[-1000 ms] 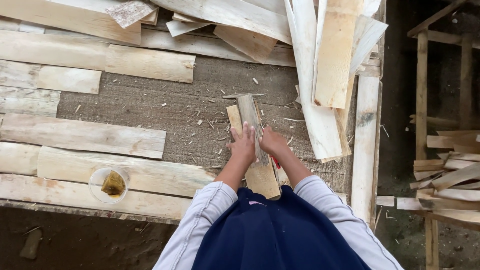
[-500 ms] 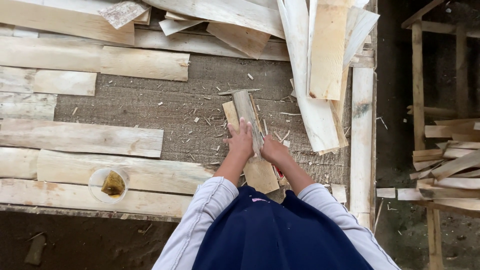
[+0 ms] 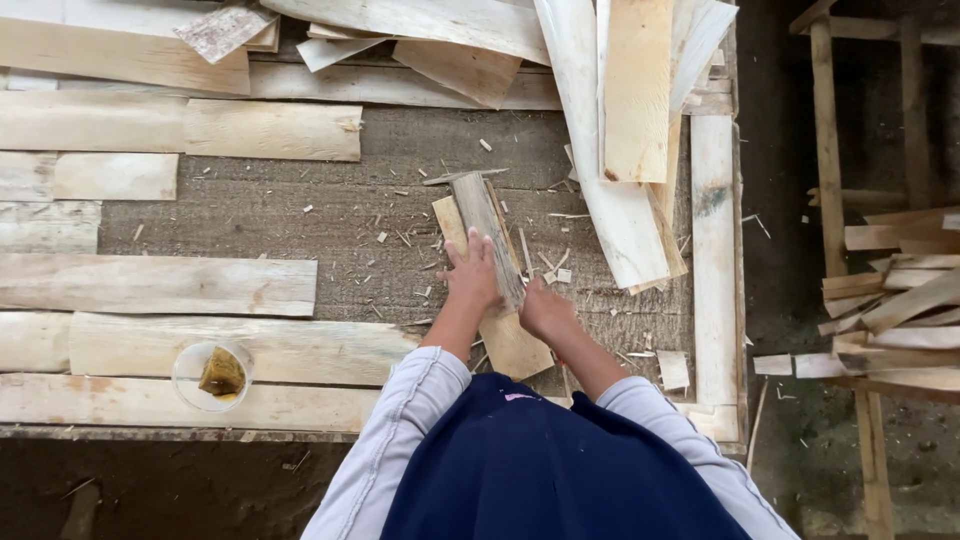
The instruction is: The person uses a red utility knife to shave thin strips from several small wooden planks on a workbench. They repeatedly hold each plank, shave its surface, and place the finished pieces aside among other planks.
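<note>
Pressing down at the middle of the workbench, both hands are on one small bundle of wood. The left hand lies flat-fingered against the left face of a narrow grey wood strip, which stands on edge and runs away from the person toward the far side. The right hand closes over the near end of that strip from the right — fingers curled around it, a proper grasp. Under the strip lies a paler, wider wood piece, angled the same way, its near corner poking out between the two wrists.

Chips and splinters are scattered over the dark bench surface all around the hands. To the left, long pale planks lie in rows across the bench, and on the nearest of them, well apart from the hands, sits a round clear plastic cup with something yellow-brown inside. Beyond and to the right, a loose heap of light boards leans over the bench's far corner. Off the bench on the right, a stack of short wood pieces rests on a rough wooden frame — no labels or printed packaging show anywhere that I can make out.
</note>
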